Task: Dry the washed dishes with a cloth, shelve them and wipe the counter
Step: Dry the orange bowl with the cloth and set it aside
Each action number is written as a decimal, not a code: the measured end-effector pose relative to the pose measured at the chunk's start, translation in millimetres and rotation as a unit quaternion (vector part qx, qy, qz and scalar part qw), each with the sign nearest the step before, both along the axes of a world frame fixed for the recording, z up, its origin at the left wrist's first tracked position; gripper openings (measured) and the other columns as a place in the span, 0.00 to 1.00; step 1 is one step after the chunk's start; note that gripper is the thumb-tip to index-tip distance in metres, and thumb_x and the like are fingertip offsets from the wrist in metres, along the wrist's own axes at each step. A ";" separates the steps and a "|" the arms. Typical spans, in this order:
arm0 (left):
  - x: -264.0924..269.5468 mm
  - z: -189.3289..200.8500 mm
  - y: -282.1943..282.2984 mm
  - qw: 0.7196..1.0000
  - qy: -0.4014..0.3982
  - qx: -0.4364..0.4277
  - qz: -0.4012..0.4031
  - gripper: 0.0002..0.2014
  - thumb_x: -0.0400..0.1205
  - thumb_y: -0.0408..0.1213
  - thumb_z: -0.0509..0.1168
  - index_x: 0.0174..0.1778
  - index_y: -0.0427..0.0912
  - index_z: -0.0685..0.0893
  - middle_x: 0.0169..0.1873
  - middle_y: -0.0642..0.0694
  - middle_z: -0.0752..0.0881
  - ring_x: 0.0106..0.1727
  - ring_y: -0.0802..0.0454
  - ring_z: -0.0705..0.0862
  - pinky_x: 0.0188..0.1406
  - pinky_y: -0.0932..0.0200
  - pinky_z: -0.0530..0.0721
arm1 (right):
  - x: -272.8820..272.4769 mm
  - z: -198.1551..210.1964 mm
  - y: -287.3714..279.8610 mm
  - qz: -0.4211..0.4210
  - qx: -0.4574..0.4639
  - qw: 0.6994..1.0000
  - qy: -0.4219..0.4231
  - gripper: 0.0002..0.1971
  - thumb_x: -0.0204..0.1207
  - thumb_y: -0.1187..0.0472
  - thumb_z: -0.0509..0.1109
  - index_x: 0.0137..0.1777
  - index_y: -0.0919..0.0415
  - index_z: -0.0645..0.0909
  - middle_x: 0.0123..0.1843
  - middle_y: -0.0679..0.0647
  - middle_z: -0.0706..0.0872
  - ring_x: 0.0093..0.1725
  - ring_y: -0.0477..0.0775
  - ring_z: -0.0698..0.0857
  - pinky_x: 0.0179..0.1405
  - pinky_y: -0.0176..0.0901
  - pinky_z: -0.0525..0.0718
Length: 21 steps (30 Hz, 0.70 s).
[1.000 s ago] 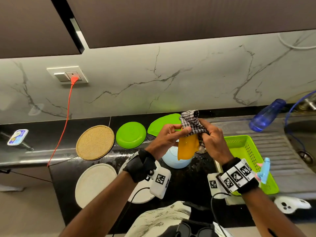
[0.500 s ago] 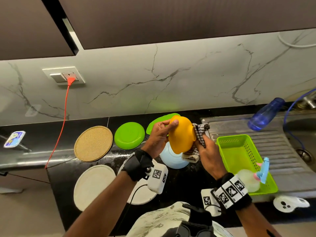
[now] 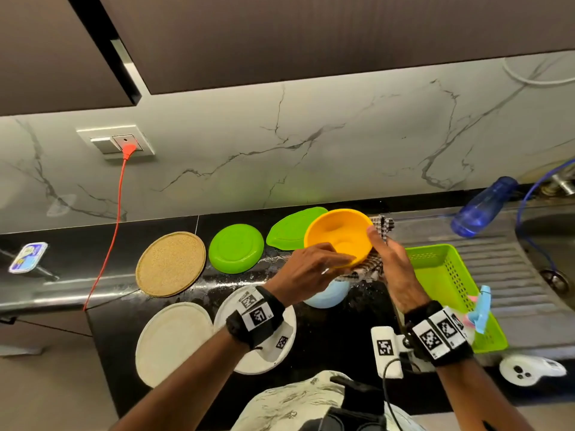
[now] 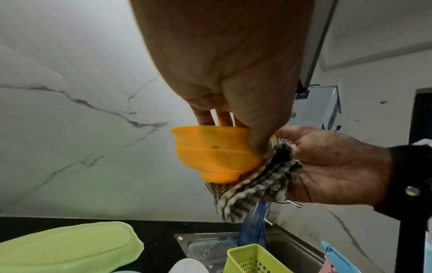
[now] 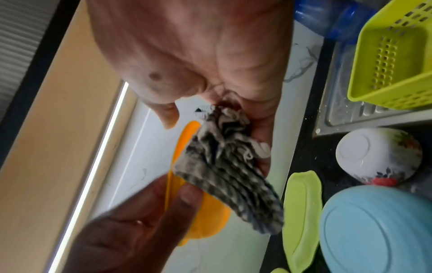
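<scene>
Since half a second ago, the orange bowl (image 3: pixel 339 236) has turned so its open mouth faces me; before, I saw its rounded outside. My left hand (image 3: pixel 306 270) pinches the near rim, fingers inside and thumb outside. My right hand (image 3: pixel 393 269) holds the bunched checked cloth (image 3: pixel 367 270) against the bowl's underside and foot, its fingers curled round the fabric.

I judge the drying to be partway through. Nothing looks shelved: two green plates (image 3: pixel 236 251), two white plates (image 3: pixel 174 337), a blue bowl (image 3: pixel 326 295) and a cork mat (image 3: pixel 171 264) lie on the black surface (image 3: pixel 329 334), mostly face down. Water spots show on the surface beside the blue bowl, so wiping is left. A green basket (image 3: pixel 441 275) sits on the sink's draining board.
</scene>
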<state>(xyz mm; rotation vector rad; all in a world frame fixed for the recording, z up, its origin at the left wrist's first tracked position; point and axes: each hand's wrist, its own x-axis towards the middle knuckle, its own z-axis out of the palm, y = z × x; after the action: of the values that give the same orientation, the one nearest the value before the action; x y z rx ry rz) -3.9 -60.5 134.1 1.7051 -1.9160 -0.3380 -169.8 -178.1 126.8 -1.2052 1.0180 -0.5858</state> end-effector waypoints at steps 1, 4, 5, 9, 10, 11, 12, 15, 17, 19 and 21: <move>0.1 2.3 0.6 1.000 -0.004 -0.003 -0.013 0.19 0.87 0.49 0.62 0.69 0.47 0.88 0.56 0.43 0.90 0.51 0.45 0.88 0.42 0.45 0.88 | -0.1 -1.6 0.6 -0.003 -0.030 0.999 0.019 0.22 0.83 0.39 0.70 0.63 0.58 0.84 0.55 0.57 0.92 0.53 0.57 0.92 0.50 0.50 0.89; 3.7 0.7 4.5 0.998 -0.024 -0.044 -0.037 0.19 0.84 0.51 0.64 0.65 0.46 0.90 0.64 0.48 0.90 0.65 0.45 0.83 0.57 0.45 0.85 | -3.0 -9.1 0.5 -0.003 -0.089 0.995 0.054 0.11 0.86 0.52 0.70 0.55 0.60 0.85 0.50 0.59 0.92 0.47 0.55 0.89 0.40 0.42 0.84; 6.8 -1.3 6.2 0.998 -0.019 -0.059 -0.028 0.20 0.83 0.53 0.66 0.65 0.46 0.90 0.68 0.49 0.87 0.69 0.45 0.80 0.63 0.44 0.83 | -4.3 -13.0 0.6 -0.004 -0.092 0.994 0.060 0.11 0.87 0.53 0.69 0.54 0.62 0.84 0.49 0.62 0.91 0.46 0.56 0.87 0.40 0.44 0.84; 16.4 1.1 17.0 0.990 0.043 -0.120 0.064 0.38 0.72 0.57 0.81 0.75 0.44 0.80 0.81 0.50 0.75 0.82 0.47 0.67 0.79 0.47 0.71 | -12.5 -22.7 -2.1 -0.016 -0.105 0.991 0.079 0.12 0.86 0.55 0.70 0.55 0.67 0.84 0.51 0.70 0.90 0.50 0.70 0.89 0.44 0.56 0.84; 18.6 2.2 19.3 0.986 0.074 -0.121 0.090 0.44 0.69 0.58 0.83 0.79 0.43 0.76 0.83 0.50 0.71 0.84 0.48 0.65 0.81 0.50 0.69 | -14.8 -21.8 -3.3 -0.017 -0.100 0.992 0.080 0.12 0.86 0.56 0.70 0.56 0.66 0.85 0.52 0.69 0.90 0.52 0.72 0.89 0.45 0.58 0.85; 20.4 3.1 20.5 0.981 0.122 -0.104 0.113 0.50 0.67 0.58 0.85 0.82 0.44 0.71 0.84 0.50 0.69 0.85 0.49 0.65 0.82 0.51 0.69 | -16.5 -18.6 -3.9 -0.014 -0.097 0.992 0.079 0.11 0.86 0.56 0.70 0.56 0.65 0.85 0.52 0.68 0.90 0.53 0.72 0.89 0.46 0.58 0.86; 21.3 2.1 21.8 0.971 0.193 -0.064 0.129 0.55 0.65 0.58 0.85 0.85 0.45 0.66 0.85 0.51 0.67 0.85 0.51 0.66 0.82 0.51 0.71 | -17.9 -14.7 -3.0 -0.005 -0.099 0.992 0.076 0.10 0.87 0.56 0.70 0.57 0.63 0.85 0.51 0.67 0.90 0.53 0.70 0.89 0.46 0.57 0.86; 19.4 6.7 19.7 0.884 0.438 0.098 0.128 0.58 0.62 0.68 0.82 0.85 0.54 0.61 0.82 0.50 0.71 0.79 0.51 0.76 0.72 0.47 0.83 | -19.6 0.6 -0.5 0.022 -0.106 0.993 0.053 0.09 0.86 0.56 0.70 0.59 0.60 0.86 0.51 0.62 0.92 0.51 0.63 0.90 0.45 0.52 0.87; 18.7 8.8 20.3 0.833 0.522 0.147 0.111 0.54 0.60 0.71 0.80 0.80 0.57 0.68 0.75 0.51 0.79 0.71 0.52 0.84 0.60 0.51 0.89 | -15.8 8.2 2.5 0.041 -0.090 0.995 0.027 0.09 0.85 0.54 0.72 0.59 0.56 0.87 0.51 0.57 0.94 0.53 0.60 0.92 0.48 0.53 0.90; 17.9 10.0 20.3 0.812 0.554 0.165 0.082 0.54 0.57 0.69 0.83 0.77 0.56 0.70 0.71 0.52 0.81 0.67 0.54 0.86 0.55 0.56 0.89 | -13.2 11.5 3.2 0.032 -0.059 0.998 0.009 0.13 0.81 0.49 0.74 0.57 0.56 0.89 0.51 0.56 0.95 0.56 0.62 0.92 0.54 0.58 0.91; 16.8 9.8 19.9 0.803 0.569 0.165 0.064 0.55 0.54 0.68 0.84 0.76 0.55 0.70 0.70 0.53 0.80 0.66 0.56 0.87 0.53 0.57 0.89 | -12.8 11.4 3.6 0.006 -0.020 1.000 -0.005 0.19 0.79 0.43 0.75 0.57 0.59 0.90 0.52 0.59 0.95 0.58 0.68 0.91 0.61 0.66 0.90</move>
<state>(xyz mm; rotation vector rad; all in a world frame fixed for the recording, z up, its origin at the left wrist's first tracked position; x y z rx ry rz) 13.0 -40.6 143.9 1.2627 -0.8490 -1.3420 -182.7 -174.4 138.3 -1.2425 0.9939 -0.6046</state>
